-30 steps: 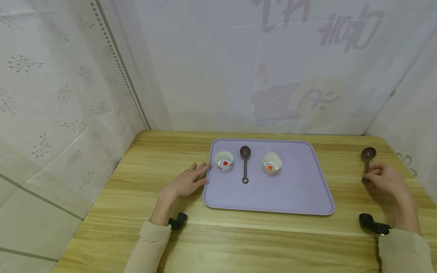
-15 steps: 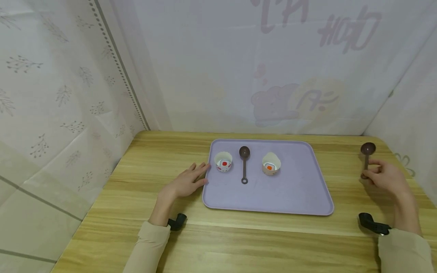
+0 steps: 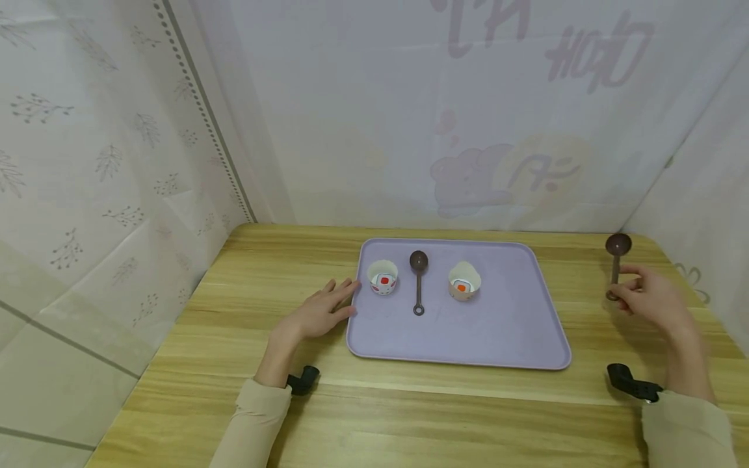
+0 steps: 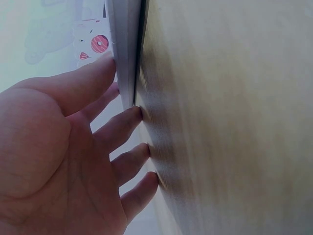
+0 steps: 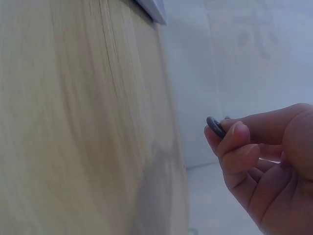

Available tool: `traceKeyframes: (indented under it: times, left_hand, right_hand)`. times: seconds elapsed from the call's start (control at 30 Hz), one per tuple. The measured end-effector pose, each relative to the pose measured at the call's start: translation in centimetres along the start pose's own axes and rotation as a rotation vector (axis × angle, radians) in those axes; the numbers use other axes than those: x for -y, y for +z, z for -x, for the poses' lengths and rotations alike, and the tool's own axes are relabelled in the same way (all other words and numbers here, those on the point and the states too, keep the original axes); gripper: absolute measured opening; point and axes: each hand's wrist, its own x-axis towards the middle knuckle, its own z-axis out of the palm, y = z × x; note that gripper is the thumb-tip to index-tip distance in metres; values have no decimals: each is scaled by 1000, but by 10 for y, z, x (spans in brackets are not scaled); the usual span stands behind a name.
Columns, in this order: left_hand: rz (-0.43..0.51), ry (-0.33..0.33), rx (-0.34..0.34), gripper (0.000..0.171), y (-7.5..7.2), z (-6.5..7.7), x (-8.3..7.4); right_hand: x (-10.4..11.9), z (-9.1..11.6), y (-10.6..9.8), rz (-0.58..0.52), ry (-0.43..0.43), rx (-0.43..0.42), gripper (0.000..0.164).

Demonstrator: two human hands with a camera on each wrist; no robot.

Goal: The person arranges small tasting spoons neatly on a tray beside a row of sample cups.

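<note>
A brown measuring spoon [image 3: 618,246] is pinched by its handle in my right hand [image 3: 652,299], raised above the table at the right. The right wrist view shows the handle's ring end [image 5: 215,126] between thumb and fingers. My left hand [image 3: 316,312] lies with fingers spread, touching the left rim of a lilac tray [image 3: 497,344]. On the tray lies a second brown measuring spoon [image 3: 419,262], bowl away from me. It is between a paper baking cup [image 3: 383,278] with a red mark inside and another paper baking cup [image 3: 464,283] with an orange mark inside.
The wooden table [image 3: 409,416] runs up to a pale printed cloth [image 3: 351,130] hanging behind it. More patterned cloth [image 3: 117,195] hangs at the left. A black wrist mount [image 3: 304,380] sits on the left wrist and a second black mount [image 3: 632,383] on the right.
My right hand has lifted the measuring spoon off the table and moved it slightly left and away from me. The left hand, tray and baking cups have stayed in place.
</note>
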Motion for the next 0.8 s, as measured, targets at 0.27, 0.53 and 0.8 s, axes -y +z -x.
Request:
traceKeyframes:
  times: [0.27, 0.53, 0.8]
  left_hand:
    - [0, -3, 3, 58, 0, 0, 1]
    - [-2, 1, 3, 58, 0, -1, 1]
    - [1, 5, 0, 58, -1, 0, 0]
  right_hand:
    - [11, 0, 5, -65, -2, -8, 53]
    - [15, 3, 5, -61, -7, -24, 54]
    - [22, 2, 5, -69, -28, -7, 55]
